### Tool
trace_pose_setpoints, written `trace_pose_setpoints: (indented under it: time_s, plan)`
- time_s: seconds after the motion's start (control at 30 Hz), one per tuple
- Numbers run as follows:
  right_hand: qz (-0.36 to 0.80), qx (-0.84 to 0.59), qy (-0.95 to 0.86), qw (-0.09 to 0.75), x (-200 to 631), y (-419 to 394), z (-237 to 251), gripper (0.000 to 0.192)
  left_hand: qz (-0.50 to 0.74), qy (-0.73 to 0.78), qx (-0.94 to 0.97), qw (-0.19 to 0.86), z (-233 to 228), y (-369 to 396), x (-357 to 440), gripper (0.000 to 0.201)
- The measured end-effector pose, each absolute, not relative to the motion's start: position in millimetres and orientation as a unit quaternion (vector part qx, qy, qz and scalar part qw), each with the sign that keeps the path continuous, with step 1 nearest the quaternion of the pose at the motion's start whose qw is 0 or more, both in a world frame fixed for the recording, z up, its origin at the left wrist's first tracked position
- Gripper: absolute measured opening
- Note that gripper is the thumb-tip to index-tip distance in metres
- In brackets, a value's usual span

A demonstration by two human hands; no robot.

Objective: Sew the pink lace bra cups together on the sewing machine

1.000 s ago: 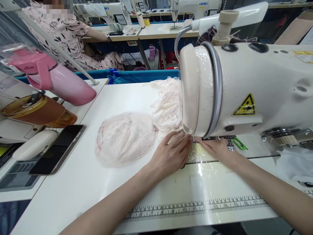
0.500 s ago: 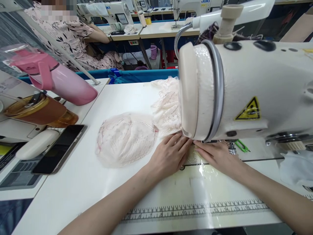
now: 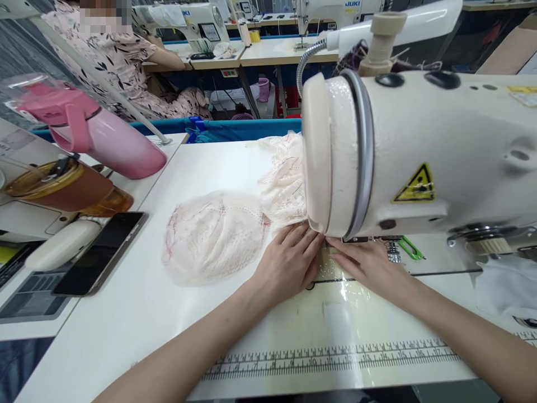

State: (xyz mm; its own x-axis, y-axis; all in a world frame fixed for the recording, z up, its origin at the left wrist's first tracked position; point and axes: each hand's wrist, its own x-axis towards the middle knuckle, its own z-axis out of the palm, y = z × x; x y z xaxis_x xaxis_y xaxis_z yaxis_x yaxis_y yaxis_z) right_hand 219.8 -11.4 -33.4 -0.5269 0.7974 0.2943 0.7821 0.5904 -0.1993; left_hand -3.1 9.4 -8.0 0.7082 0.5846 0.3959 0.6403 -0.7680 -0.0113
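Observation:
My left hand (image 3: 289,258) lies palm down with its fingers stretched forward, on the edge of the gathered pale pink lace fabric (image 3: 285,182). Beside it, my right hand (image 3: 369,262) reaches in from the right, fingers extended and its fingertips near the left ones. Above both hands is the sewing machine head (image 3: 335,157), which hides the needle area and part of my right fingers. To the left of my left hand, a rounded lace piece (image 3: 216,238) with reddish thread along its edge rests on the white table (image 3: 146,330).
Left, a pink bottle (image 3: 113,140), an amber cup (image 3: 71,187) and a phone (image 3: 100,254) sit close together. Green thread snips (image 3: 411,248) lie beyond my right hand. A printed ruler (image 3: 335,361) runs along the front edge. Across from me sits a person (image 3: 109,61) near other machines.
The view has shifted slightly, so the machine head appears a little further left. Both hands stay close together at the machine, with hardly any visible movement of the fabric.

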Motion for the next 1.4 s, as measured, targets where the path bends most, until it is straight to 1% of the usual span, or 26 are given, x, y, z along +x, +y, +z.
trace_pose_setpoints:
  time_s: [0.3,0.4,0.53,0.63,0.7,0.83,0.9,0.93,1.0,1.03,1.1,1.13,1.23,1.4]
  plan:
    - [-0.030,-0.441,-0.880,0.174,220.3,-11.2,-38.1,0.048,-0.176,-0.352,-0.916,0.083,-6.4,8.0,-0.5,0.032]
    - [-0.037,-0.456,-0.872,0.173,217.2,-11.8,-32.8,0.042,-0.167,-0.353,-0.917,0.080,-4.7,8.1,-0.3,0.031]
    - [-0.058,-0.483,-0.850,0.201,216.1,-10.9,-26.3,0.027,-0.152,-0.357,-0.919,0.077,-2.9,8.8,-1.0,0.032]
    - [-0.068,-0.495,-0.836,0.229,219.7,-8.1,-27.5,0.025,-0.149,-0.361,-0.917,0.082,-4.3,7.4,-1.4,0.033]
    - [-0.049,-0.494,-0.830,0.254,223.0,-6.7,-30.1,0.026,-0.152,-0.363,-0.915,0.088,-5.5,4.6,-1.2,0.034]
    - [0.026,-0.493,-0.811,0.312,228.7,-6.3,-38.6,0.026,-0.153,-0.350,-0.917,0.117,-0.1,-1.3,-2.2,0.031]
    - [0.043,-0.497,-0.799,0.335,230.2,-6.3,-43.8,0.025,-0.133,-0.393,-0.900,0.130,10.2,-1.3,-6.8,0.026]
    - [0.052,-0.499,-0.796,0.338,230.4,-6.3,-45.8,0.024,-0.113,-0.445,-0.879,0.131,17.3,-0.3,-10.6,0.025]
    - [0.066,-0.501,-0.791,0.345,229.7,-6.3,-47.2,0.023,-0.053,-0.577,-0.808,0.108,33.5,3.2,-21.2,0.024]
    - [0.073,-0.508,-0.786,0.345,229.0,-6.4,-46.3,0.022,-0.018,-0.634,-0.768,0.086,41.3,5.3,-27.4,0.020]
    - [0.088,-0.526,-0.774,0.341,227.5,-6.8,-42.4,0.024,0.027,-0.683,-0.729,0.041,53.7,9.0,-39.7,0.012]
    - [0.094,-0.535,-0.768,0.339,226.8,-7.0,-40.3,0.025,0.033,-0.691,-0.722,0.028,57.8,10.2,-45.1,0.011]
    - [0.092,-0.546,-0.764,0.332,226.1,-6.8,-38.4,0.029,0.013,-0.692,-0.721,0.001,63.0,9.9,-57.1,0.019]
    - [0.029,-0.537,-0.775,0.331,227.5,-3.8,-51.7,0.028,-0.070,-0.689,-0.718,-0.068,63.6,4.4,-70.0,0.025]
